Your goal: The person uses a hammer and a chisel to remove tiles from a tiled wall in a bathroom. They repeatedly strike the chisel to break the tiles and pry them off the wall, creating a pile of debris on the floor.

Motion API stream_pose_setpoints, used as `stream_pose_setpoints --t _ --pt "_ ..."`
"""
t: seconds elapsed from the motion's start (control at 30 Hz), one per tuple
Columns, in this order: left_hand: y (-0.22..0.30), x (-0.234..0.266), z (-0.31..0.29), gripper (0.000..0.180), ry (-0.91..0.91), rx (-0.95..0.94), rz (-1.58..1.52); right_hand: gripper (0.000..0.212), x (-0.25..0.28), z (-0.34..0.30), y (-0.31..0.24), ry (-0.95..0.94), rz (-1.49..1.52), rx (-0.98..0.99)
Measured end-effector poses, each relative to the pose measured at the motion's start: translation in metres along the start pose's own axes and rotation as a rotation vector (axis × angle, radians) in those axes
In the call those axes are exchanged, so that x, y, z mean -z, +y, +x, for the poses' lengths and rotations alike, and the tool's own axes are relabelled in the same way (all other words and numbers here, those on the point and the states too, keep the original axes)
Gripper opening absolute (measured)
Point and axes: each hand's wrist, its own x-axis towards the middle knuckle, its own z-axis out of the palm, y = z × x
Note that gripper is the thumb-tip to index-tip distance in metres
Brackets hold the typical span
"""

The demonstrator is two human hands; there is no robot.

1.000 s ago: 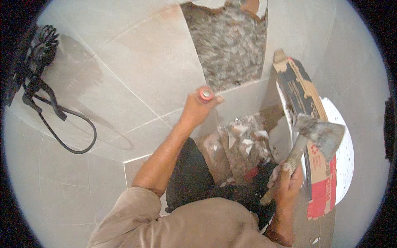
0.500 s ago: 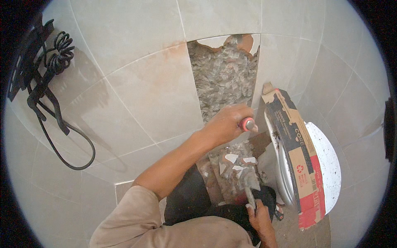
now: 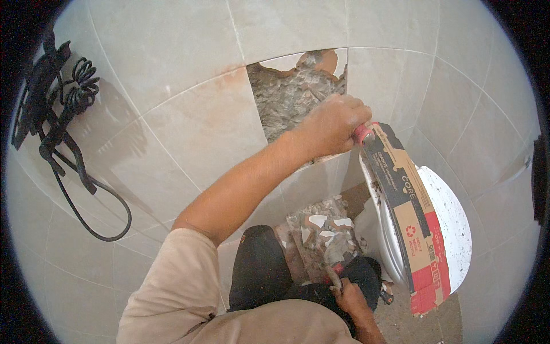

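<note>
My left hand [image 3: 335,126] is closed around the red handle [image 3: 362,135] of a tool, raised in front of a rough patch of bare mortar [image 3: 283,97] where a wall tile is gone. A thin part of the tool seems to show beyond the fist against the mortar; its tip is not clear. Low near my lap, my right hand [image 3: 350,299] grips a tool with a pale handle [image 3: 332,276]; its head blends into the rubble. Grey debris with broken white tile pieces [image 3: 327,235] lies on a slab between my knees and the wall.
At right, a printed cardboard piece [image 3: 409,221] leans on a white, speckled, rounded fixture [image 3: 450,229], perhaps a toilet. Black coiled cable [image 3: 83,86] hangs from a dark rack [image 3: 37,103] on the left wall. Beige tiles [image 3: 200,120] surround the bare patch.
My left hand has risen and moved right with the red-handled tool, toward the cardboard's top. My right hand has shifted slightly left and its tool has drawn back from the tile pieces.
</note>
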Motion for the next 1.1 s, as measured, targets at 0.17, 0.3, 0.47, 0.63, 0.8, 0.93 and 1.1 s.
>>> stream_pose_setpoints --t 0.17,0.3,0.47,0.63,0.8,0.93,1.1 --pt "-0.022 0.001 0.027 0.026 -0.03 -0.038 0.102 0.041 0.002 0.005 0.001 -0.022 0.043 -0.03" --pt "-0.037 -0.001 0.048 0.023 -0.056 -0.035 0.162 0.043 0.013 -0.002 -0.014 -0.021 0.109 -0.009" --pt "-0.045 -0.005 0.061 0.02 -0.086 0.041 0.23 0.045 0.022 -0.007 -0.03 0.017 0.2 0.021" --pt "-0.057 -0.005 0.062 0.019 -0.098 0.017 0.29 0.038 0.026 -0.009 -0.041 0.278 0.258 0.21" --pt "-0.059 0.005 0.058 0.019 -0.13 0.064 0.296 0.033 0.074 -0.016 -0.077 0.258 0.447 0.219" --pt "-0.066 0.004 0.058 0.019 -0.102 0.038 0.246 0.032 0.087 -0.007 -0.078 0.39 0.56 0.296" --pt "-0.07 0.005 0.064 0.017 -0.1 -0.001 0.239 0.037 0.129 0.009 -0.111 0.805 0.547 0.601"
